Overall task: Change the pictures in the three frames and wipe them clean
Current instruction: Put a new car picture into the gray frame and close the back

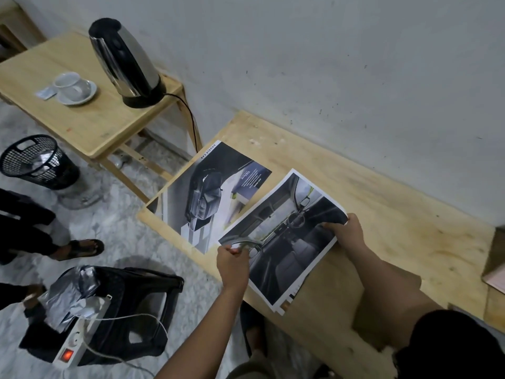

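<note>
A printed sheet showing a car interior point(289, 236) is held just above the wooden table point(382, 214). My left hand point(232, 265) pinches its near left edge. My right hand point(345, 229) grips its far right corner. More sheets lie stacked under it, their edges showing at the near corner. Left of it, a second print of a dark car seen from above point(210, 195) lies flat on the table, overhanging the left end. At the right border a brown board, possibly a frame back point(494, 258), is partly in view.
A lower side table point(90, 124) at the left carries a steel kettle point(125, 64) and a cup on a saucer point(73, 87). On the floor stand a black mesh bin point(38, 162) and a black stool point(123, 310) with a power strip point(79, 340). Another person's sandalled foot point(82, 248) is at the left.
</note>
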`<state>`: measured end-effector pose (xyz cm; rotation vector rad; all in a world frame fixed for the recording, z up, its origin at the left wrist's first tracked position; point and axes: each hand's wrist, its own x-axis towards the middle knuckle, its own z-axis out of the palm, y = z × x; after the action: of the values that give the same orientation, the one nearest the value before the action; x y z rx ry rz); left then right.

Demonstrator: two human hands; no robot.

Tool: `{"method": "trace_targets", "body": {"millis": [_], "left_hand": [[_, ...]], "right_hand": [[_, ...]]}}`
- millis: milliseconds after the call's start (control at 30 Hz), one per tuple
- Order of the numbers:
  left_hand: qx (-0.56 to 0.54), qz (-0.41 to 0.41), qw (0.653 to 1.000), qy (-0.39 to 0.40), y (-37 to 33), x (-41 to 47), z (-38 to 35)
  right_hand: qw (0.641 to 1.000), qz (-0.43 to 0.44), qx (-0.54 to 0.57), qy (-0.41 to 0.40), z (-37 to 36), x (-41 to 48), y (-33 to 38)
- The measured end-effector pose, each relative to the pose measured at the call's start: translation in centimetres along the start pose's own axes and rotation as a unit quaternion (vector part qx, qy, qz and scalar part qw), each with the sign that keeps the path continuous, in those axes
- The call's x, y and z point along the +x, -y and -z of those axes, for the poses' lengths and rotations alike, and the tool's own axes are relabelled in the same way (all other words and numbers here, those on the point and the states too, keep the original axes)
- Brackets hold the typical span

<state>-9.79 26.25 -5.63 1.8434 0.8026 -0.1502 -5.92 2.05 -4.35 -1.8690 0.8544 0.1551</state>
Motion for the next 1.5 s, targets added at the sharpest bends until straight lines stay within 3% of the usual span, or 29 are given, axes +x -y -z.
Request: {"method": "trace_targets", "body": {"millis": [100,200,333,533,667,767,867,967,1167,1367,1500], "left_hand": [[0.121,-0.077,0.989,0.031,0.1,-0.5,-0.6],[0.239,-0.166,0.955,0.055,0.2,-0.8,-0.3],[0.272,-0.209,0.937,0.058,0.6,-0.6,0.1],[0.198,-0.196,0.959,0.056,-0.1,-0.2,0.2],[0.126,-0.194,0.969,0.086,-1.5,-0.4,0.0],[0.038,-0.136,0.985,0.097,-3.3,-1.8,-0.5],[-0.043,-0.038,0.984,0.171,-4.7,-3.1,-1.3],[-0.174,-0.001,0.941,0.29,-4.8,-5.1,-2.1],[-0.303,-0.005,0.88,0.365,-5.9,-10.9,-3.7],[-0.193,-0.09,0.928,0.307,-6.2,-14.9,-4.8],[-0.068,-0.204,0.925,0.314,-5.5,-19.0,-6.1]], "right_hand": [[1.0,0.006,0.027,0.013,0.2,-0.7,-0.1],[0.995,0.014,0.089,0.032,0.9,-1.2,0.1],[0.988,0.007,0.149,0.042,1.6,-1.8,0.4],[0.972,0.005,0.234,0.021,1.9,-2.5,0.9],[0.933,0.001,0.355,0.06,2.8,-3.5,1.7],[0.889,-0.003,0.446,0.108,3.9,-4.4,2.4],[0.866,-0.005,0.475,0.155,5.4,-5.7,3.2],[0.866,0.017,0.469,0.17,7.8,-7.7,3.2],[0.886,0.044,0.459,0.05,15.6,-9.6,-1.0],[0.91,-0.003,0.394,-0.127,22.7,-13.3,-8.3],[0.936,-0.064,0.252,-0.236,26.2,-16.3,-14.3]]}}
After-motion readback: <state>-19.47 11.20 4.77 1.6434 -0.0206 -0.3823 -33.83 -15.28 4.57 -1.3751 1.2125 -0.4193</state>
